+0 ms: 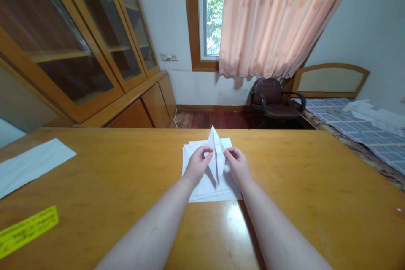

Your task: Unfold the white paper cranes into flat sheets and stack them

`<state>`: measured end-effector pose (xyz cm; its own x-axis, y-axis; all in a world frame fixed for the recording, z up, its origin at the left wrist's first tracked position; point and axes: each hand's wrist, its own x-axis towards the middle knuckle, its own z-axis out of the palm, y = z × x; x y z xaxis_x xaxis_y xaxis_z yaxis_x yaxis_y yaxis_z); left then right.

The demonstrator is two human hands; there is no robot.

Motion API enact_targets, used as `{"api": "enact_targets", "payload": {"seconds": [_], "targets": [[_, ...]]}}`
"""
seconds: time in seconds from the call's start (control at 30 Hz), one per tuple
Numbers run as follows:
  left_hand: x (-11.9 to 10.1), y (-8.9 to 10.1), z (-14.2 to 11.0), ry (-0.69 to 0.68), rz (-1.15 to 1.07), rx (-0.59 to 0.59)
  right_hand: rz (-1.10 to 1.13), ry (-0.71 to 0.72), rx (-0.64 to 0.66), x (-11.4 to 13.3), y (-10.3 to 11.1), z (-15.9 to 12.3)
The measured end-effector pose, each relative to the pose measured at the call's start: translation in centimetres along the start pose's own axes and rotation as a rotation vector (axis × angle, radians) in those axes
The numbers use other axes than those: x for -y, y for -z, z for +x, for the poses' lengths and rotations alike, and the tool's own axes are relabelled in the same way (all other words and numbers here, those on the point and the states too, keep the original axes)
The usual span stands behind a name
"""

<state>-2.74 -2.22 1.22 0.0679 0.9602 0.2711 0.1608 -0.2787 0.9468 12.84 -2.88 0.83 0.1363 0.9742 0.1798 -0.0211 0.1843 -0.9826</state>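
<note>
A folded piece of white paper (217, 158), shaped like a long diamond with pointed ends and a crease down its middle, is held between my two hands. My left hand (200, 161) pinches its left edge between thumb and fingers. On the opposite edge, my right hand (238, 163) pinches it in the same way. Beneath it, several flat white paper sheets (207, 195) lie overlapping on the wooden table, partly covered by my hands and the folded paper.
The wooden table (126, 185) spans the foreground. At its left lie a white sheet (34, 164) and a yellow label (28, 230). Beyond are a glass-door cabinet (95, 46), a brown armchair (275, 97), a pink curtain (268, 21) and a bed (363, 122).
</note>
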Motion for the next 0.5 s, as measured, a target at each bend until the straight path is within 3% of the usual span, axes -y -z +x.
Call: {"api": "enact_targets", "payload": {"seconds": [0.13,0.33,0.5], "targets": [[0.53,-0.26,0.09,-0.015,0.108,-0.038,0.087,-0.056,0.068,-0.15,0.02,0.05],[0.97,-0.65,0.22,-0.001,0.080,-0.088,0.237,-0.127,0.116,-0.48,0.21,0.30],[0.61,-0.21,0.35,-0.141,0.228,-0.077,0.170,-0.099,0.119,0.20,0.06,0.11]]}}
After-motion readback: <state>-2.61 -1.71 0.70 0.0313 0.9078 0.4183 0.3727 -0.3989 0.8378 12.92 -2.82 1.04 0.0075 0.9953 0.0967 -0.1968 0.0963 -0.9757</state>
